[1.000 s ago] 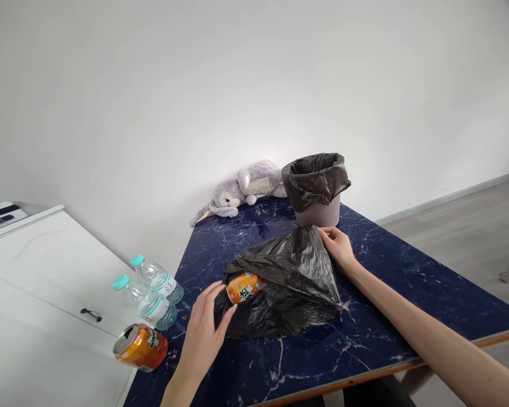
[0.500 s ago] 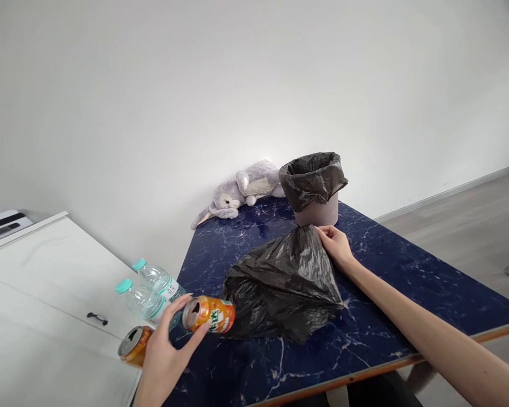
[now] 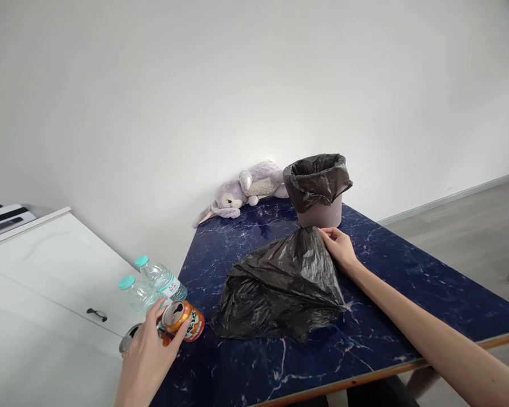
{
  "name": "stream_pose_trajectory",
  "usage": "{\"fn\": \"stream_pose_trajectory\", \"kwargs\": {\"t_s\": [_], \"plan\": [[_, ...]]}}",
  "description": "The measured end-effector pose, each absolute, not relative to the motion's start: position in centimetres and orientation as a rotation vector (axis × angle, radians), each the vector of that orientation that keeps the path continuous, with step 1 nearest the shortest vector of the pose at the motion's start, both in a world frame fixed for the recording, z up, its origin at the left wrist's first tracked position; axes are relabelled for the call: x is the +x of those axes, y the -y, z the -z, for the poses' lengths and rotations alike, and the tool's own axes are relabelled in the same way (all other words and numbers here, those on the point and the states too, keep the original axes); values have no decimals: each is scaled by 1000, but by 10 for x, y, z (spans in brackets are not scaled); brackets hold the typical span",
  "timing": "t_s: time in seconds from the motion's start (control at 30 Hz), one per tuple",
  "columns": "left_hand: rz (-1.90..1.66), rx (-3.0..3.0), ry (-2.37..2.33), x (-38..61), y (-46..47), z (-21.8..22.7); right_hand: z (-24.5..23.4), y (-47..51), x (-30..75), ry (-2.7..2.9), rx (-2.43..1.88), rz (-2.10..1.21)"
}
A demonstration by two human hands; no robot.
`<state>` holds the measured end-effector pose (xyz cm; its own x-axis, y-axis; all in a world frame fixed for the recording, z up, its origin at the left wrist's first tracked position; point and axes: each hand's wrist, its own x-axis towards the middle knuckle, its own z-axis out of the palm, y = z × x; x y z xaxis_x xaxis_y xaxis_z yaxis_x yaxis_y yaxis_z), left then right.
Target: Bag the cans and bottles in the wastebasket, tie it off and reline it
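Observation:
My left hand (image 3: 150, 345) is wrapped around an orange drink can (image 3: 190, 323) with an opened top, at the left side of the table. A second can (image 3: 129, 338), also opened, is mostly hidden behind that hand. Just beyond stand two clear plastic bottles with teal caps, the nearer bottle (image 3: 142, 295) and the farther bottle (image 3: 164, 278). My right hand (image 3: 338, 246) pinches the upper corner of a black plastic bag (image 3: 280, 288), which lies spread and crumpled across the table.
A bin (image 3: 322, 216) lined with a black bag stands behind my right hand. A grey plush rabbit (image 3: 254, 183) lies against the wall. The dark blue marbled table (image 3: 390, 271) adjoins a white cabinet (image 3: 63, 282) on the left.
My left hand has moved left and down with the orange can, bringing it closer to the bottles and the other can. My right hand keeps its pinch on the bag.

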<state>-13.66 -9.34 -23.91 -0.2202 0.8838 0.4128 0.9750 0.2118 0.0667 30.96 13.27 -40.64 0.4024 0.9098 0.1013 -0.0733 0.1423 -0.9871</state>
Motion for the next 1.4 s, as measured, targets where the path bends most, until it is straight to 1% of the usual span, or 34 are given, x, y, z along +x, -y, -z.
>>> {"fn": "stream_pose_trajectory", "kwargs": {"t_s": [0.2, 0.33, 0.43, 0.53, 0.63, 0.73, 0.83, 0.93, 1.0, 1.03, 1.13, 1.2, 1.3, 1.4], "plan": [[413, -1730, 2194, -134, 91, 241, 405, -131, 310, 893, -1205, -878], [613, -1722, 1838, -117, 98, 243, 404, -130, 311, 898, -1198, -881], [744, -1909, 1629, -102, 107, 259, 403, -129, 311, 901, -1201, -881], [669, -2204, 1728, -95, 115, 287, 400, -127, 311, 904, -1203, -883], [601, -2307, 1908, -98, 118, 316, 397, -125, 310, 911, -1214, -880], [697, -2310, 2040, -105, 118, 336, 396, -121, 312, 940, -1234, -877], [792, -2211, 2249, -111, 118, 346, 390, -104, 319, 963, -1274, -837], [870, -2093, 2368, -111, 120, 350, 368, -60, 324, 1013, -1307, -631], [898, -2122, 2293, -105, 124, 350, 347, -18, 321, 1233, -1301, -324], [892, -2161, 2232, -101, 126, 349, 336, 4, 317, 1370, -1281, -254], [835, -2300, 2020, -83, 130, 341, 317, 60, 300, 1848, -1123, -171], [786, -2402, 1874, -70, 130, 335, 318, 80, 291, 2069, -1111, -128], [695, -2556, 1719, -50, 124, 326, 329, 87, 284, 2242, -1153, -88], [594, -2669, 1699, -35, 113, 323, 333, 88, 281, 2277, -1113, -104]]}}
